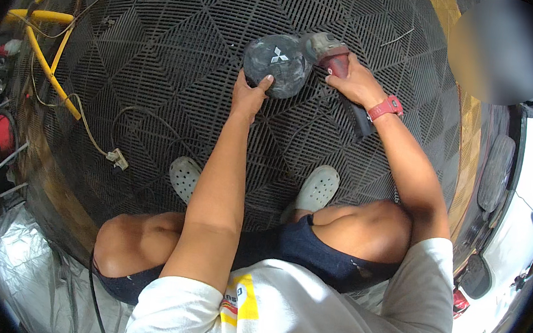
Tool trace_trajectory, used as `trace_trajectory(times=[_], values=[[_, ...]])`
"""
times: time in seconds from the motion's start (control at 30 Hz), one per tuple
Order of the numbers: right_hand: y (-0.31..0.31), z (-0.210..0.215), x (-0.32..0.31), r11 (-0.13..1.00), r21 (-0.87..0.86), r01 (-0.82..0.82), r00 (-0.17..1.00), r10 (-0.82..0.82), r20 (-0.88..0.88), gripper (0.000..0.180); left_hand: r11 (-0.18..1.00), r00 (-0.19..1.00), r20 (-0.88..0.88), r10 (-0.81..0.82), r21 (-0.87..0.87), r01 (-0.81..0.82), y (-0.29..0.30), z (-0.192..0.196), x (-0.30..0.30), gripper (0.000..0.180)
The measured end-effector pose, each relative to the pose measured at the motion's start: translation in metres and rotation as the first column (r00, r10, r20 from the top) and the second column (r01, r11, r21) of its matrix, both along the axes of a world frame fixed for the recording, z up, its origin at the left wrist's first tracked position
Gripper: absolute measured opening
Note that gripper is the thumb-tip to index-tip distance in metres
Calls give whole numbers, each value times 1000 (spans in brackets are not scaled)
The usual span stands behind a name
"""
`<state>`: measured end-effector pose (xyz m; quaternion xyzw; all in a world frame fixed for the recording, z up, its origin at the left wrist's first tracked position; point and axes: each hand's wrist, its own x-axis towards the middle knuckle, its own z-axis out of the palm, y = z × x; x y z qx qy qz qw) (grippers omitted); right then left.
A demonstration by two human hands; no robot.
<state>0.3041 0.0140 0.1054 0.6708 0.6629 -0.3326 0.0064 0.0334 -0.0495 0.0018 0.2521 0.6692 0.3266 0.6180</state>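
Note:
My left hand grips the lower left edge of a round, dark grey cap, its thumb lying on the face. The cap has a pale three-diamond emblem and whitish scuffs. In my right hand is a power sander with a red body, a grey head and a black handle running down below the palm. The sander's head meets the cap's right edge in view; I cannot tell whether they touch. Both are held above the black slatted floor mat.
A yellow tubular frame stands at the left, with a pale cable and a white plug on the mat. Silver sheeting lies at lower left. My feet in grey clogs are below my hands. A blurred round patch hides the upper right.

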Motion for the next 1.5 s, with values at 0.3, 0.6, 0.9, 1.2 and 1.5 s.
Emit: trace_trajectory(times=[0.3, 0.6, 0.9, 1.2, 1.5], values=[[-20, -13, -3, 996, -82, 31, 996, -38, -83, 77, 998, 997, 32, 66, 23, -67, -4, 4, -2, 75], [-27, -27, 9, 989, -124, 84, 980, -105, -169, 88, 1000, 1000, -20, 17, -3, -17, -2, 0, 0, 80], [-13, -40, 27, 970, -218, 108, 944, -169, -284, 82, 1000, 999, -42, 10, 19, -9, -2, 0, -4, 80], [37, -7, -9, 976, -146, -162, 962, 124, -242, 71, 995, 996, 54, 73, 64, -76, -5, -9, -8, 81], [13, 12, 10, 979, -193, 67, 938, -128, -322, 58, 997, 998, 45, 44, 63, -47, -4, -6, -2, 78]])
